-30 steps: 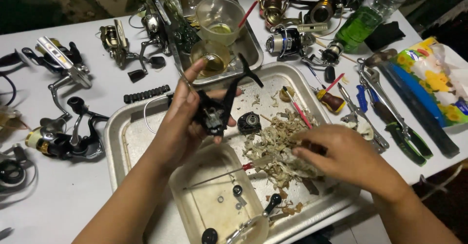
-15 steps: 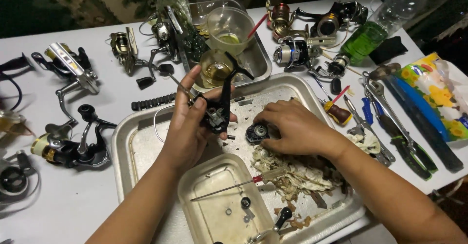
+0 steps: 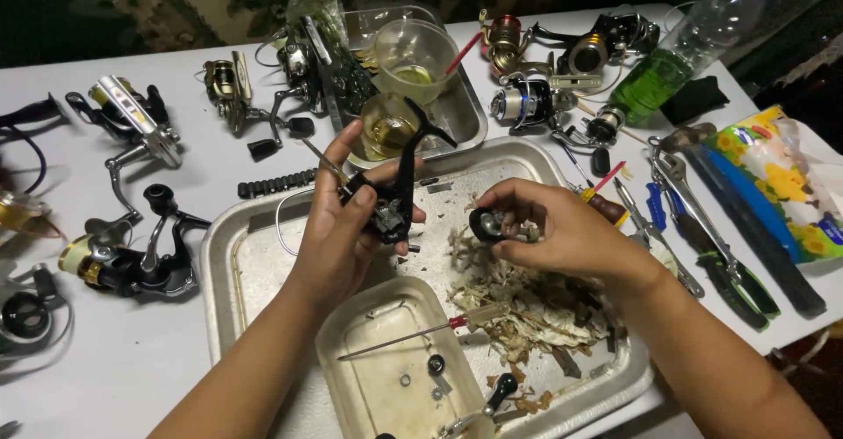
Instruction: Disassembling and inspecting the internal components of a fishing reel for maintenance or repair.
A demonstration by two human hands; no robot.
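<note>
Left hand [image 3: 338,228] holds a black fishing reel body with a curved black arm [image 3: 391,197] above the large dented metal tray [image 3: 255,255], fingers clamped on it. Right hand [image 3: 549,228] holds a small round black reel part [image 3: 487,225] just beside it, fingers closed around that part. Pile of brown shredded wipe scraps [image 3: 527,303] lies in the tray under the right hand. Small clear plastic tray [image 3: 360,377] near the wrists carries a red-handled thin screwdriver [image 3: 413,335] and loose washers. White bench [image 3: 105,369] around carries more spinning reels, pliers, a green plastic bottle [image 3: 667,75].
</note>
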